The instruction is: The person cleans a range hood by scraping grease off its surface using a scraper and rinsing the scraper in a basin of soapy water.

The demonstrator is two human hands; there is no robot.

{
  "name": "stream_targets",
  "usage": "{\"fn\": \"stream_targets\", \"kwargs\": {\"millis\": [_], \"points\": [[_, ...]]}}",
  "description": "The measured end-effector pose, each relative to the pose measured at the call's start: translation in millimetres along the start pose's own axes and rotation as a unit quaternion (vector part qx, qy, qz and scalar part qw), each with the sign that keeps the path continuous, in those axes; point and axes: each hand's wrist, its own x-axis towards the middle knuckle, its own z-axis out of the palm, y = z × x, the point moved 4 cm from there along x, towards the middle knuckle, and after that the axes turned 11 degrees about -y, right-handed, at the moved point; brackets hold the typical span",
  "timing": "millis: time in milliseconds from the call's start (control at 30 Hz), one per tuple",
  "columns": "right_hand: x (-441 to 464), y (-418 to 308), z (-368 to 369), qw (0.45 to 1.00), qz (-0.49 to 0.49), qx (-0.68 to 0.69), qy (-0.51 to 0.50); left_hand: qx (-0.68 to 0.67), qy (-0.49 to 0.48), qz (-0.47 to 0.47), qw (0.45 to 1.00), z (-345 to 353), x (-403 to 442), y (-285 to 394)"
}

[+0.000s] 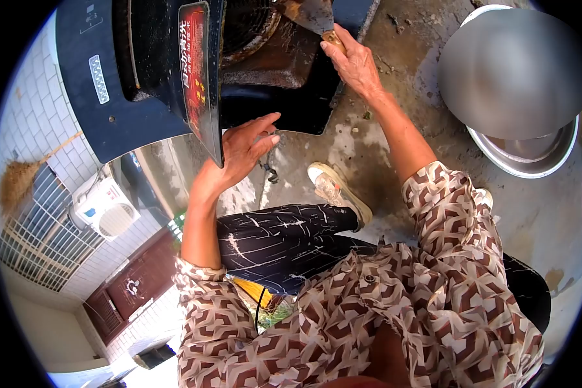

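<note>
My right hand point(354, 63) is wrapped around the wooden handle of a scraper point(313, 14) with a flat metal blade. The blade is over the greasy brown inner part of a dark range hood point(271, 107), near its round grille. My left hand point(242, 147) is by the hood's lower edge, next to the upright panel with a red label point(196, 71). Its fingers are stretched out with nothing between them. Whether the palm presses on the panel is hard to tell.
A metal basin point(527, 169) stands on the wet, dirty concrete floor point(394, 139) at right, mostly covered by a blurred grey disc. My shoe point(339, 194) is below the hood. An air-conditioner unit point(107, 205), a barred window point(42, 226) and a brown door point(136, 284) are at left.
</note>
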Motion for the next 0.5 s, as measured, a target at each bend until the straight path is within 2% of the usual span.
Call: {"fn": "stream_targets", "kwargs": {"millis": [100, 133, 200, 267, 367, 500], "points": [[-1, 17, -11, 0.999, 0.036, 0.009, 0.0, -0.004, -0.002, -0.002, 1.0, 3, -4, -2], [-2, 19, -12, 1.0, 0.019, -0.012, 0.004, -0.005, -0.004, -0.001, 1.0, 3, -4, -5], [-9, 25, -13, 0.997, 0.038, -0.033, -0.053, -0.013, -0.005, 0.0, 1.0, 6, -9, -9], [-14, 14, -21, 0.979, 0.102, -0.036, -0.173, -0.025, 0.005, 0.003, 1.0, 6, -13, -10], [-7, 25, -13, 0.973, -0.039, -0.149, -0.17, -0.02, 0.019, 0.005, 1.0, 6, -17, -19], [-7, 16, -13, 0.973, 0.019, -0.056, -0.223, -0.066, 0.013, -0.047, 0.997, 6, -21, -36]]}}
